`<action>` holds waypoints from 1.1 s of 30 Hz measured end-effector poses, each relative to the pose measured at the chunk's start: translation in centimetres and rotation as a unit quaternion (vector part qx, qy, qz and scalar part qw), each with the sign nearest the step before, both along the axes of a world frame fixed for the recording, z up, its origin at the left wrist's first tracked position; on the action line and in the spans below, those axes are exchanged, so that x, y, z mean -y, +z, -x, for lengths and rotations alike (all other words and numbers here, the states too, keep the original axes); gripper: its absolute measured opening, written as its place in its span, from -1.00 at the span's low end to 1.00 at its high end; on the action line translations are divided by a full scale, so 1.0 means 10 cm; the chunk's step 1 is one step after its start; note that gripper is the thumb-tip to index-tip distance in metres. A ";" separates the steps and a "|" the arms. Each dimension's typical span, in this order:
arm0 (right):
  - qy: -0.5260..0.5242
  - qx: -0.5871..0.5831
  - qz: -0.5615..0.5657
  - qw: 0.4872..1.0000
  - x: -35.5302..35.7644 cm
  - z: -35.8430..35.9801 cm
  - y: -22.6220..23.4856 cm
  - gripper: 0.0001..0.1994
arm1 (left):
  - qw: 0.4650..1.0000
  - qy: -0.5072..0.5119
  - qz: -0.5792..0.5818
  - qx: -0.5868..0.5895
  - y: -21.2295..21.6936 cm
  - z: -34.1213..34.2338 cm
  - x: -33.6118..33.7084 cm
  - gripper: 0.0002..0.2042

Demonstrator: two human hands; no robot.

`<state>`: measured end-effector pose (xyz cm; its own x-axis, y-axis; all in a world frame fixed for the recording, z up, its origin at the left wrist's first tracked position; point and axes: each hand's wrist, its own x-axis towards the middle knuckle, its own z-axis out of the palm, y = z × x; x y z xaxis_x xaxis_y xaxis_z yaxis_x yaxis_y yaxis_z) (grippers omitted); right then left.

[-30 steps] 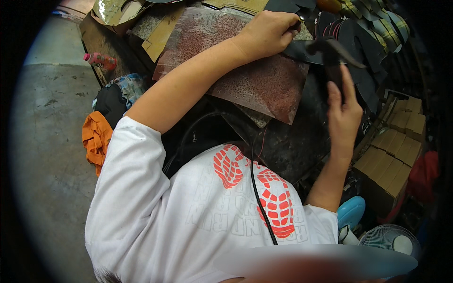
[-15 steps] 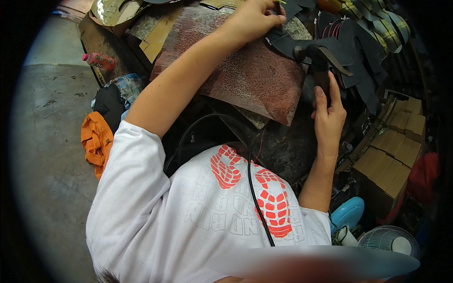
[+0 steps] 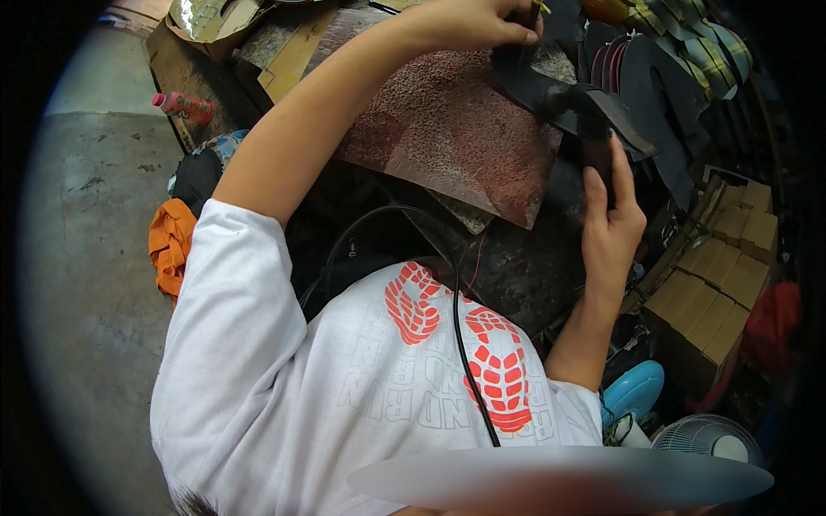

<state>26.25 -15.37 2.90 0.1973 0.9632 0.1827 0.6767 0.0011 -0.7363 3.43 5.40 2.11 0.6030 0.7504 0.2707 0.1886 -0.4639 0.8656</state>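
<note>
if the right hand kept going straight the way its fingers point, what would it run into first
The right hand points up the picture, its fingers already on a dark strap piece. Beyond that, probably the stack of dark flip-flop soles, though depth is unclear.

Black sandal piece held between my left hand and right hand: matt, rubbery, smooth faces, no shine. Reddish-brown sheet under it: coarse pebbled grain, rough, dull, with a paler worn band along the lower edge. Stack of soles beyond: same matt black material; some carry plaid cloth tops. Cardboard boxes on my right: plain brown, dry, matt. Orange rag: soft crumpled cloth. Bottle: glossy plastic. Floor: bare grey concrete, rough, stained. My shirt: white knit cotton, matt, with a flat orange print. Fan: smooth pale plastic grille.
</note>
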 end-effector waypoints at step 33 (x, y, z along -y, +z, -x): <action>0.007 0.112 0.037 0.993 -0.07 -0.06 -0.08 -0.53 | 0.969 0.175 0.128 0.117 -0.33 -0.11 0.37 -0.94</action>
<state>26.87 -14.64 2.11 0.1471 0.9779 0.1485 0.8236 -0.0379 -0.5660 4.53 1.71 -1.23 0.2440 0.9585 0.1473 0.0805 -0.1714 0.9819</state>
